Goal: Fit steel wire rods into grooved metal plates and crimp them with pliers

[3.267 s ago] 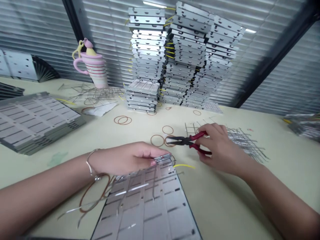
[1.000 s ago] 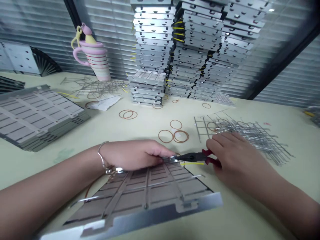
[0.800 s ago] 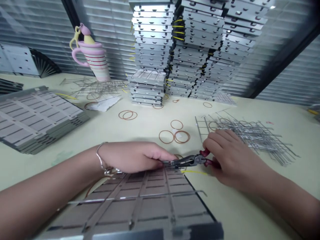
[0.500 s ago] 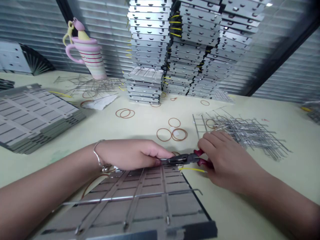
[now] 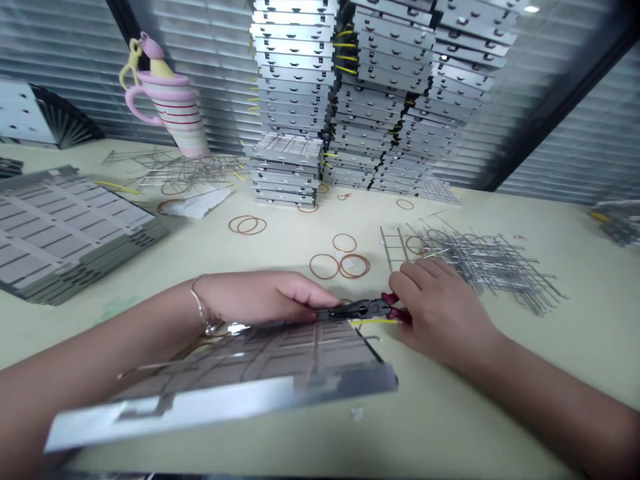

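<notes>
My left hand (image 5: 265,297) is closed on the far edge of a flat metal panel (image 5: 240,393) fitted with a wire grid. The panel is tilted, its near edge lifted off the table. In my right hand (image 5: 435,310) are pliers (image 5: 367,308) with dark red handles. Their jaws meet the panel's far edge right beside my left thumb; what they grip there is hidden. A yellow wire (image 5: 375,321) sticks out from under the pliers toward my right fingers.
Wire grids (image 5: 495,267) lie heaped at the right. Rubber bands (image 5: 324,267) are scattered in the middle. Tall stacks of metal panels (image 5: 295,80) stand at the back, beside a pink striped cup (image 5: 180,110). More panels (image 5: 65,227) are piled at the left.
The panel's near edge has risen and tipped, so its front rim now faces me. Both hands keep their hold and the pliers stay at the far edge.
</notes>
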